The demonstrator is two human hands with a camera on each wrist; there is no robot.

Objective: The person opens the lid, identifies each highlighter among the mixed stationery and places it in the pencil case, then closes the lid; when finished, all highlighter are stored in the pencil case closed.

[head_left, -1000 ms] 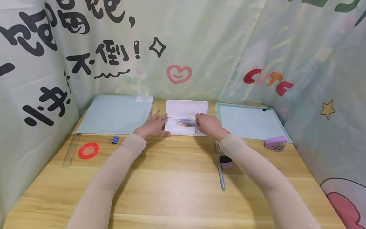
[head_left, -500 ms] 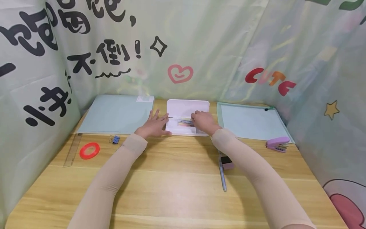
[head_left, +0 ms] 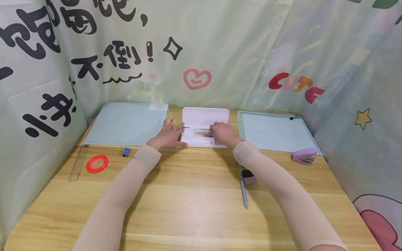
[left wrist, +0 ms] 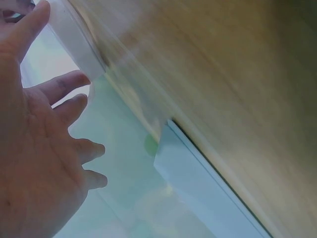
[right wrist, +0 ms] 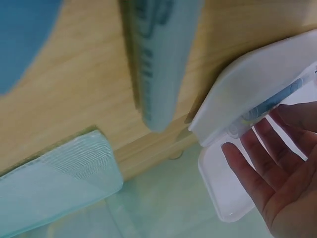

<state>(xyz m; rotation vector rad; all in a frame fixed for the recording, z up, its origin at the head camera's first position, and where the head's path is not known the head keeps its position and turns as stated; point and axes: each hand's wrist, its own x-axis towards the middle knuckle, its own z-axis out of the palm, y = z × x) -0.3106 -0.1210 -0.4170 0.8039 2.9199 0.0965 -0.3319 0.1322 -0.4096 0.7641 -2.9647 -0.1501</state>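
An open white pencil case [head_left: 205, 114] stands at the back middle of the table, its lid raised against the curtain. Several thin pens [head_left: 202, 133] lie side by side in its base. My left hand [head_left: 167, 137] spreads its fingers at the case's left edge, palm toward the camera in the left wrist view. Reaching in from the other side, my right hand [head_left: 225, 134] covers the right part of the base. In the right wrist view its thumb and forefinger meet at a blue pen [right wrist: 277, 99] in the case, the other fingers beside the wall.
Pale blue folders lie left [head_left: 128, 123] and right [head_left: 273, 131]. A ruler [head_left: 77, 164], red tape roll [head_left: 97, 164] and blue binder clip [head_left: 126, 151] are front left. A pen [head_left: 244, 195] lies beside a black-and-purple block [head_left: 249, 177]; a purple stapler [head_left: 304, 156] sits right.
My right hand has shifted left and lower over the pens, which now lie flatter in the case. The left hand has stayed at the case's edge.
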